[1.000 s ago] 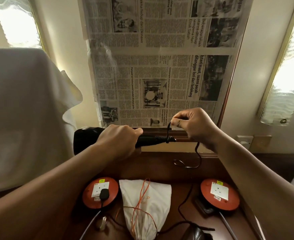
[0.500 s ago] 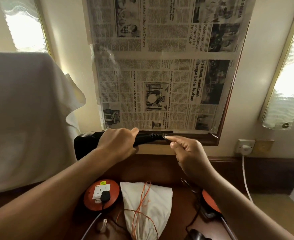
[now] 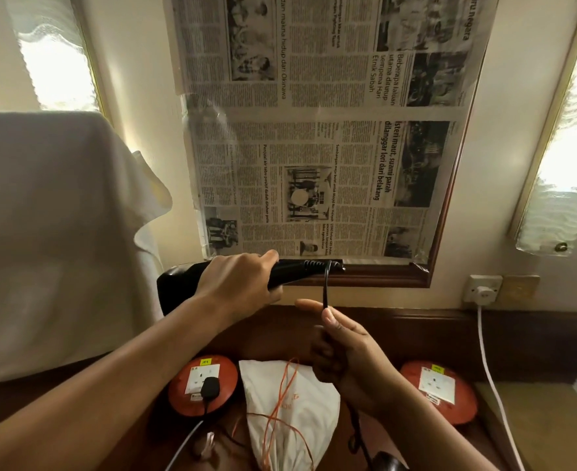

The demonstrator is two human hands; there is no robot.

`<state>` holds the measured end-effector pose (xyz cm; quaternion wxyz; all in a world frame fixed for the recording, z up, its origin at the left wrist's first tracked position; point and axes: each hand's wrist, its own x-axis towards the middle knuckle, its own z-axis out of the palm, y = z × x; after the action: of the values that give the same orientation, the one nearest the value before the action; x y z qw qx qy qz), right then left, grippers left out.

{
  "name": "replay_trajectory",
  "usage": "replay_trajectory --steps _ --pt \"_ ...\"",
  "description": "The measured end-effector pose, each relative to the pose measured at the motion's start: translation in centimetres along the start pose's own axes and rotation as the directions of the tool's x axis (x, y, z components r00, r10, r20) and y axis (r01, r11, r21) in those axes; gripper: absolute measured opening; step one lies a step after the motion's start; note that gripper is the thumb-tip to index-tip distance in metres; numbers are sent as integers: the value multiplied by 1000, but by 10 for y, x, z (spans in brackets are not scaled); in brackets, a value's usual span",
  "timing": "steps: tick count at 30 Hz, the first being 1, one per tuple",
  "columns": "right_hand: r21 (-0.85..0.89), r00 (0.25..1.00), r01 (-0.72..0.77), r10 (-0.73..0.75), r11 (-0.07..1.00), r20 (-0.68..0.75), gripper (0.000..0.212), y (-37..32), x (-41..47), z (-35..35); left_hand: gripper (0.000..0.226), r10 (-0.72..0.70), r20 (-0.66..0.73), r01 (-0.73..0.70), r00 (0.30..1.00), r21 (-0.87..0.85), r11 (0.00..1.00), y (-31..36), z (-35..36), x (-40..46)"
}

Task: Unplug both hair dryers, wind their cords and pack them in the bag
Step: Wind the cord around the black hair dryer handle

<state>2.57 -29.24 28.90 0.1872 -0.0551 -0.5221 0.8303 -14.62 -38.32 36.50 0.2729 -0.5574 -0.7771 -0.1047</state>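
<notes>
Hands are working above a dark wooden desk [image 3: 416,331]. Left hand [image 3: 236,283] is gripping the handle of a black hair dryer [image 3: 178,287], holding it level in the air above the desk's back edge, body to the left, cord end to the right. Cord [image 3: 326,287] is leaving the ribbed collar at the handle's end, looping over it and dropping straight down. Right hand [image 3: 345,348] is pinching that cord between thumb and forefinger just below the handle; the remaining fingers are curling around the slack, which is running on down toward the desk's front edge.

On the desk, a white drawstring bag [image 3: 290,402] with orange strings is lying between two orange socket reels. Left reel [image 3: 204,384] is carrying a black plug [image 3: 210,385] in its socket. Right reel [image 3: 438,390] is showing a bare socket face. A dark rounded object at the desk's front edge, partly cut off, cannot be identified for certain.

Behind the desk, newspaper [image 3: 314,130] is covering a framed panel on the wall. White cloth [image 3: 52,232] is draping over something at the desk's left end. White cable [image 3: 487,362] is hanging from a wall socket [image 3: 482,288] at the right.
</notes>
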Motion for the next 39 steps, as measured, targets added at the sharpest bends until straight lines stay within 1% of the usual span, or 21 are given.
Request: replay_trajectory --steps 2,3,6,8,10,12,17,19,22,24,29,31,33,35,37,39 --pt "47 998 -31 28 998 56 37 1 2 -3 38 0 -6 0 1000 -18 1000 0 -1 -2" --pt "39 996 -36 32 999 81 37 1 3 -5 37 3 -10 -3 1000 -29 1000 0 -2 -2" --pt "-96 995 -17 26 995 93 32 2 7 -12 34 21 -18 -22 1000 -59 998 -1 -6 -5" --pt "-194 997 -9 23 981 71 31 1 11 -16 33 40 -27 -41 999 -54 998 -1 -9 -5" --pt "-241 999 -22 32 970 41 31 1 15 -21 34 56 -31 -57 998 -30 998 -2 -10 -6" --pt "-252 998 -31 43 967 39 30 0 17 -27 35 64 -32 -64 997 -4 998 -3 -10 -7" --pt "-199 989 -85 107 976 106 26 -6 22 -38 37 59 -35 -58 998 11 998 -5 -10 -11" --pt "-243 990 -95 118 965 78 28 -8 24 -39 37 67 -36 -66 997 5 998 -4 -11 -12" --pt "-358 995 -99 103 928 -8 35 -11 28 -38 35 78 -40 -78 996 -1 997 -1 -14 -13" --pt "-405 994 -107 93 908 -54 38 -14 32 -39 37 98 -40 -98 994 -6 995 1 -16 -13" --pt "-461 995 -83 51 884 -81 30 -32 41 -45 39 121 -27 -122 992 -30 992 3 -16 -15" --pt "-527 995 -81 37 846 -93 24 -43 44 -48 41 133 -23 -133 991 -18 991 5 -14 -16" --pt "-610 994 -85 29 788 -101 28 -55 46 -50 41 153 0 -153 988 8 988 8 -13 -17" --pt "-691 994 -80 10 719 -106 25 -69 48 -48 42 160 21 -160 987 7 987 10 -13 -17" --pt "-761 996 -52 -21 647 -86 20 -80 49 -46 43 160 26 -160 987 -3 987 9 -12 -17" --pt "-798 996 -32 -44 602 -74 17 -88 49 -45 44 158 34 -158 987 -8 987 9 -11 -16"
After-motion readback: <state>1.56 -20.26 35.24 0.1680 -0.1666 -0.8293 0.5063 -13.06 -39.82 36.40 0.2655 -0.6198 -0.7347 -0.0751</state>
